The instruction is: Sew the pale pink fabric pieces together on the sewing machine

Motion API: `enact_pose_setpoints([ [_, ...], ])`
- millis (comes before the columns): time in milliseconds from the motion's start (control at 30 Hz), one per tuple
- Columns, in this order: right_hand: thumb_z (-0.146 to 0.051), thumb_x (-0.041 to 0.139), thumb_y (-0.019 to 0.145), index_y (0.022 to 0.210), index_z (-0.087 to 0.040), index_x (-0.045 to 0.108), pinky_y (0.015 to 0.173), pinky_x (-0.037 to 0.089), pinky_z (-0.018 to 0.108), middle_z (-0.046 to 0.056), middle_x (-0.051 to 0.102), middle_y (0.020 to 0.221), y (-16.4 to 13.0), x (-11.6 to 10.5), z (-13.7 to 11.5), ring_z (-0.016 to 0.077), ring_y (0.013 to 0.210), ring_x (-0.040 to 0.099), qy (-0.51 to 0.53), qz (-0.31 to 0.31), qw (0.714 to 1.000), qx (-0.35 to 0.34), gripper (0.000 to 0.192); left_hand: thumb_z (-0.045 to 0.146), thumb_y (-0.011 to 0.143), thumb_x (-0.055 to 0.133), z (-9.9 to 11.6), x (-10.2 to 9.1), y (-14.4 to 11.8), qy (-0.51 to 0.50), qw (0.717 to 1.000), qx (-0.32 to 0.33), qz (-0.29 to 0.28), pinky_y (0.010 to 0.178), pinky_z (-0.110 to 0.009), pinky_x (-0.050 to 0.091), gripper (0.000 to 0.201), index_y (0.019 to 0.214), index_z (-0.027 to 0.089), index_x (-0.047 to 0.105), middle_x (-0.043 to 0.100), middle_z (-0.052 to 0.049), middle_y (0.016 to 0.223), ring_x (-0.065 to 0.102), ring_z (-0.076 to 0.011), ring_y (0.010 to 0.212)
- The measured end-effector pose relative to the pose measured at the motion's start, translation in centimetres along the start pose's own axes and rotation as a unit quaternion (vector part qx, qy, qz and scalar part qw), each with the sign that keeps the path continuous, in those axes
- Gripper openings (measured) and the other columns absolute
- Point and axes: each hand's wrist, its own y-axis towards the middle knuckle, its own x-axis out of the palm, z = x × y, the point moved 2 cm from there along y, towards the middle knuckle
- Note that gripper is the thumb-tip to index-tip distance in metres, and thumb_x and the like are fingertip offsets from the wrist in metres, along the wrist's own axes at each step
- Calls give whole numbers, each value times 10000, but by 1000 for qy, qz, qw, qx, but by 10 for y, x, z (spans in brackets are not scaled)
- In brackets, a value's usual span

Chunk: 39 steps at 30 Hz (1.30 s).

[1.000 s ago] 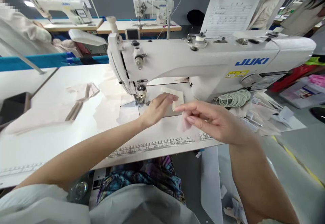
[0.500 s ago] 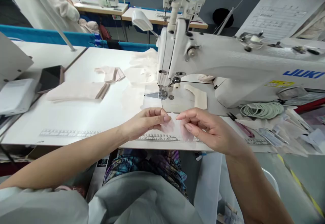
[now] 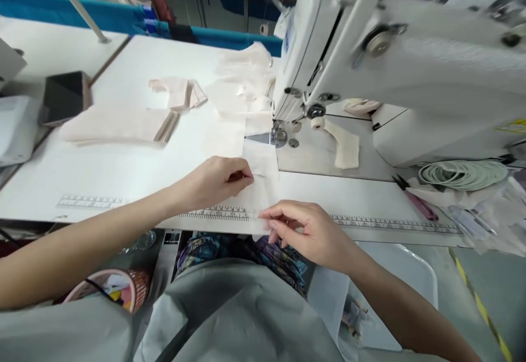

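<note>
Head view — both hands' fingers (image 3: 246,174) pinch sheer fabric (image 3: 263,187) over the table's printed ruler (image 3: 370,223).

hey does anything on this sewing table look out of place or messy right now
Nothing looks damaged or spilled. Both hands, left and right, pinch a thin pale fabric piece flat near the table's ruler. The only untidy spot is the loose clutter of cord and packets under the machine's right end.

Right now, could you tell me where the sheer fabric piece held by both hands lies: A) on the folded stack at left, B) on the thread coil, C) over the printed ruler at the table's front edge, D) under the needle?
C: the left hand and right hand pinch the sheer fabric piece across the printed ruler, short of the needle.
</note>
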Motion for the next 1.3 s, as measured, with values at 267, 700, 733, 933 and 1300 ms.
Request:
enact_pose_setpoints([
  [267,-161,449,971,1075,-150,653,596,480,267,52,681,832,1,6,7,147,717,613,-347,98,910,-204,229,275,913,490,-14,-4,-13,271,953,88,99,660,-282,463,209,990,168,652,683,-63,923,617,-196,832],
  [700,-82,455,909,1319,-170,559,1095,398,476,55,614,1330,6,19,12,243,1328,449,-408,25,860,-306,432,188,972,364,-20,35,-88,302,935,153,102,1203,-459,229,548,1513,171,278,461,-85,1480,383,-224,1405],
  [733,-80,457,909,1309,-165,565,1103,389,479,49,624,1318,6,20,12,239,1320,459,-411,23,858,-306,423,193,976,361,-22,35,-87,306,934,151,106,1206,-457,215,540,1510,164,284,472,-86,1471,391,-220,1400],
  [933,-73,465,914,1260,-219,607,1086,408,461,21,647,1283,1,20,12,208,1231,547,-428,33,847,-312,402,185,975,380,-24,33,-86,294,936,147,129,1204,-442,228,518,1491,204,335,512,-61,1437,434,-204,1373],
  [1300,-70,445,913,1271,-166,586,1108,362,483,31,604,1343,18,32,1,232,1274,499,-421,7,840,-342,396,209,973,382,-53,8,-114,289,938,89,167,1208,-474,213,460,1430,236,431,536,-33,1418,417,-198,1385],
])
